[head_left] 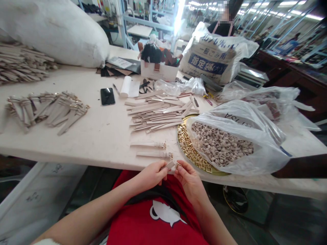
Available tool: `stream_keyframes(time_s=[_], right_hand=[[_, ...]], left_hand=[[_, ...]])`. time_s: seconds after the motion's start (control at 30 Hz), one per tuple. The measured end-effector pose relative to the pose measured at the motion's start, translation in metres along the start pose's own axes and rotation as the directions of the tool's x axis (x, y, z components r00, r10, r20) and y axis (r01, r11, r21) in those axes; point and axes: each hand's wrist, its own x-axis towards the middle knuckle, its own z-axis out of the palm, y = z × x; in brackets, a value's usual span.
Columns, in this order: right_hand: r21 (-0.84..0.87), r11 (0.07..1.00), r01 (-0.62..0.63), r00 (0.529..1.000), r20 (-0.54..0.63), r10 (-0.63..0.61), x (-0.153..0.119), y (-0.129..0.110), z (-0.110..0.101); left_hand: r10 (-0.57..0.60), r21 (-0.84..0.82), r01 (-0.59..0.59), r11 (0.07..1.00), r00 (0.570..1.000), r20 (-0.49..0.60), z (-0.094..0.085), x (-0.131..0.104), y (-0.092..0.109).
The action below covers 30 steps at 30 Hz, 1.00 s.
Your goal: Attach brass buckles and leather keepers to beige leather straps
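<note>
Worn on your head, 1 camera looks forward and down across your worktable [107,136], whose front edge slants lower toward the right. Your left hand [154,173] and right hand [190,180] appear near the lens, below mid-frame and just right of center. Your red garment [133,224], seen steeply from above, fills the bottom. Blue metal frames [122,23] and ceiling lights [288,3] stand well beyond, along the top.

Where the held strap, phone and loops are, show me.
Held strap [169,165], head view: its exposed end.
Phone [107,96], head view: middle of its upper face.
Loops [221,144], head view: middle of the heap.
</note>
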Motion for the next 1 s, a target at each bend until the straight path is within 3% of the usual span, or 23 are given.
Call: stream_keyframes(time_s=[0.13, 0.27, 0.4, 0.47, 0.6, 0.73, 0.87, 1.0], right_hand=[[0.106, 0.994, -0.036, 0.999, 0.017, 0.035, 0.002, 0.001, 0.005], [0.161, 0.986, -0.049, 0.998, -0.029, 0.054, 0.004, 0.0, 0.004], [0.115, 0.986, -0.117, 0.993, 0.024, 0.115, 0.001, 0.003, 0.007], [0.082, 0.992, -0.094, 0.995, 0.023, 0.093, -0.001, 0.005, 0.011], [0.046, 0.999, -0.003, 1.0, -0.012, 0.003, -0.001, 0.002, 0.013], [0.041, 0.997, 0.058, 0.995, -0.088, -0.054, 0.005, -0.004, 0.008], [0.01, 0.999, 0.045, 0.999, -0.02, -0.045, 0.003, 0.002, 0.011], [-0.109, 0.989, 0.101, 0.995, 0.014, -0.1, -0.005, 0.012, 0.016]], left_hand=[[0.027, 0.025, -0.028, 0.999, 0.999, 0.024, 0.0, 0.0, 0.001], [0.045, 0.233, -0.054, 0.971, 0.998, 0.044, -0.006, -0.001, 0.003], [0.129, 0.4, -0.121, 0.908, 0.992, 0.009, -0.004, 0.002, 0.001], [0.156, 0.433, -0.135, 0.891, 0.988, -0.013, 0.001, 0.003, 0.001], [0.134, 0.414, -0.087, 0.906, 0.987, -0.085, 0.007, 0.003, 0.001], [0.074, 0.375, -0.036, 0.926, 0.993, -0.088, 0.005, 0.0, 0.003], [0.109, 0.286, -0.082, 0.955, 0.991, -0.081, 0.005, -0.002, 0.007], [0.09, 0.084, -0.081, 0.993, 0.989, -0.115, 0.008, -0.002, 0.008]])
